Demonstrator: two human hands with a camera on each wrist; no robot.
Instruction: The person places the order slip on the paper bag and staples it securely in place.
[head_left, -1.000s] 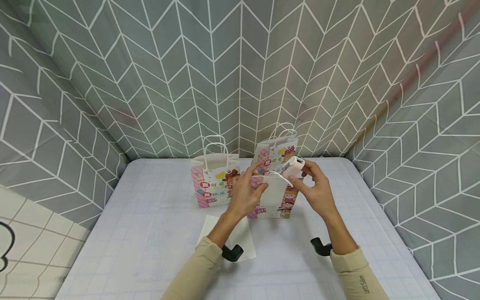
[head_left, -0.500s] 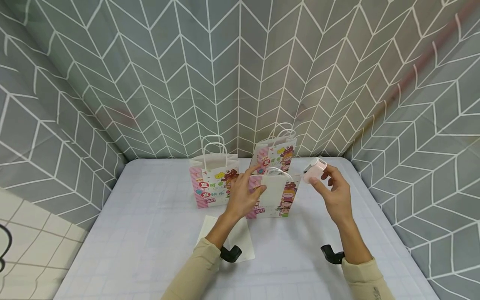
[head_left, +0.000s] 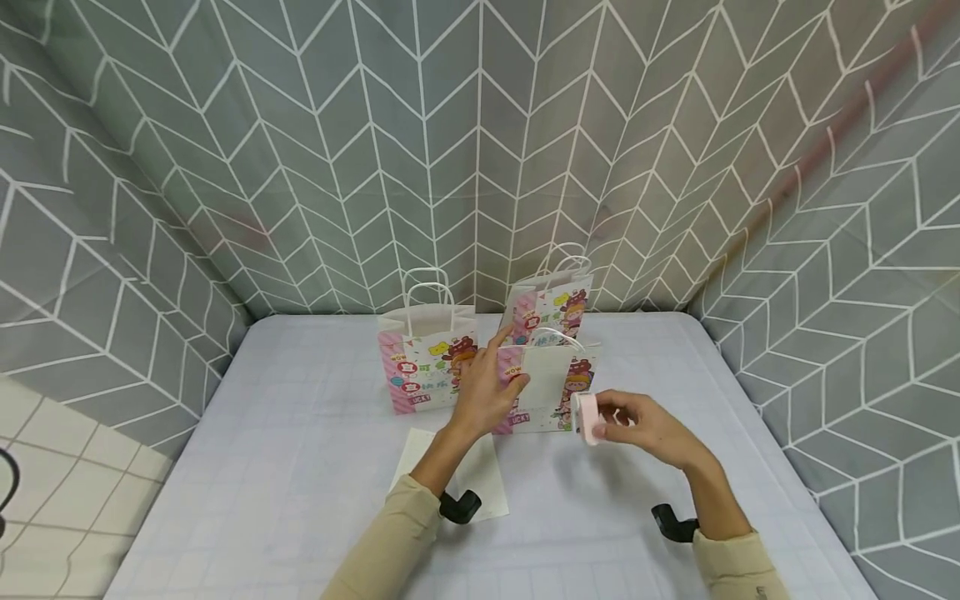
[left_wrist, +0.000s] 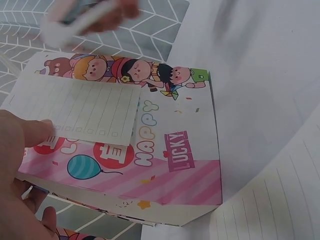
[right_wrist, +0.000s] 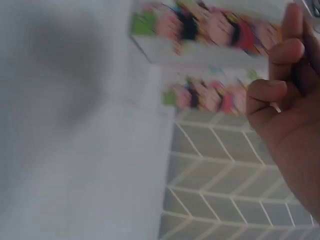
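Note:
A printed paper bag [head_left: 581, 387] with a white handle stands near the table's middle. Against its front lies a lined note sheet [left_wrist: 95, 107]. My left hand [head_left: 480, 392] pinches sheet and bag at the upper left edge, thumb on the sheet and other fingers behind the bag wall. To the right of the bag, my right hand [head_left: 652, 429] holds what looks like a small pink-and-white stapler [head_left: 588, 418] above the table, apart from the sheet. That object is blurred in the left wrist view and mostly out of frame in the right wrist view.
Another printed bag [head_left: 420, 367] stands to the left, and a third bag [head_left: 551, 304] leans behind the front one. More lined paper [head_left: 487, 483] lies on the table [head_left: 262, 467] under my left forearm. A patterned grey curtain [head_left: 480, 167] hangs behind.
My right hand has drawn the pink stapler away from the bag's top right corner, then lowered it to the bag's right side and turned it. My left hand stays put.

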